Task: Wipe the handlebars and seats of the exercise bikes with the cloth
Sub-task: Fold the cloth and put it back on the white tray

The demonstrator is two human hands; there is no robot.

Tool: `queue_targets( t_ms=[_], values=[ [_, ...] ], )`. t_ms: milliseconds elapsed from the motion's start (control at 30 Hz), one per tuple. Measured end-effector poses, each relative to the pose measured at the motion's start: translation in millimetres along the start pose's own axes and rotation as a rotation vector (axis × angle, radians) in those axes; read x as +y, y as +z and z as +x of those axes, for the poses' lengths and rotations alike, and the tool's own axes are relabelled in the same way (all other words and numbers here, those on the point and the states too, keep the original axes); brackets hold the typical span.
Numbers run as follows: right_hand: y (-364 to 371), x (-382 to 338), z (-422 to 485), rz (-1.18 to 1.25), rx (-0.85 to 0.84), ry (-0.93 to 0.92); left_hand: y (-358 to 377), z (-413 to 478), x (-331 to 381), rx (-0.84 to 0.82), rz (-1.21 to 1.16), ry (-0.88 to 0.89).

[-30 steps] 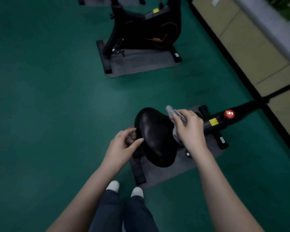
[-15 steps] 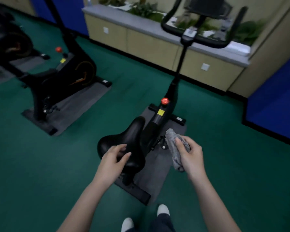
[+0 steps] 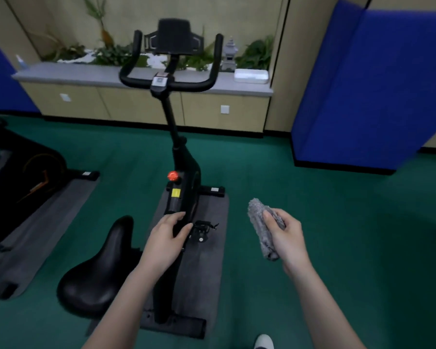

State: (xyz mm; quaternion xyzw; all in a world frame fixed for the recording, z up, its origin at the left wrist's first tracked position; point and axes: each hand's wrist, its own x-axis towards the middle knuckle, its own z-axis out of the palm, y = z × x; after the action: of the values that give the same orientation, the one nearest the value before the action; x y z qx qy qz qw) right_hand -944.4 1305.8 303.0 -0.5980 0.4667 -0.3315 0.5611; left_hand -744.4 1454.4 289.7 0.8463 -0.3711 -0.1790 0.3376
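A grey cloth (image 3: 261, 227), rolled into a thick wad, is gripped in the right hand (image 3: 285, 238), with the thumb and fingers curled round its middle. It is held in the air at five o'clock in the view, well apart from the exercise bike (image 3: 184, 172). The left hand (image 3: 165, 240) is seen relaxed and loosely spread, holding nothing, in front of the bike's frame near six o'clock; whether it touches the frame cannot be told.

A second ago the cloth was pressed against the right edge of the seat (image 3: 98, 270) and the left hand was set at its left edge. Both hands are now lifted clear, and the seat is left bare at seven o'clock. The view has been raised from the floor to the handlebars (image 3: 171, 83), now framed at twelve o'clock before a planted counter (image 3: 86, 74).

The seat of this bike is judged to be finished, and the handlebars are taken to be next; a long forward reach is called for. A second bike (image 3: 23, 177) is partly seen at nine o'clock on its own mat.
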Motion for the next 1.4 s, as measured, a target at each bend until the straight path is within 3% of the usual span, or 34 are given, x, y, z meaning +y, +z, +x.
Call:
queue_targets(
  t_ms=[367,633,967,1267,1400],
  values=[
    [-160.8,17.5,78.5,0.030,0.152,0.055,109.6,53.0,125.4,-0.063,0.361,0.155],
    [-225.7,34.2,114.9,0.069,0.257,0.084,163.0,82.2,185.0,-0.182,0.489,0.246],
    [-234.5,32.5,205.2,-0.023,0.292,0.069,214.7,176.0,216.7,-0.281,0.441,0.275],
    [-174.6,-1.3,353.9,-0.202,0.191,0.011,216.9,327.1,210.4,-0.304,0.342,0.202],
    [-155.6,-9.7,400.8,-0.235,0.169,0.029,217.3,382.5,204.5,-0.313,0.401,0.189]
  ],
)
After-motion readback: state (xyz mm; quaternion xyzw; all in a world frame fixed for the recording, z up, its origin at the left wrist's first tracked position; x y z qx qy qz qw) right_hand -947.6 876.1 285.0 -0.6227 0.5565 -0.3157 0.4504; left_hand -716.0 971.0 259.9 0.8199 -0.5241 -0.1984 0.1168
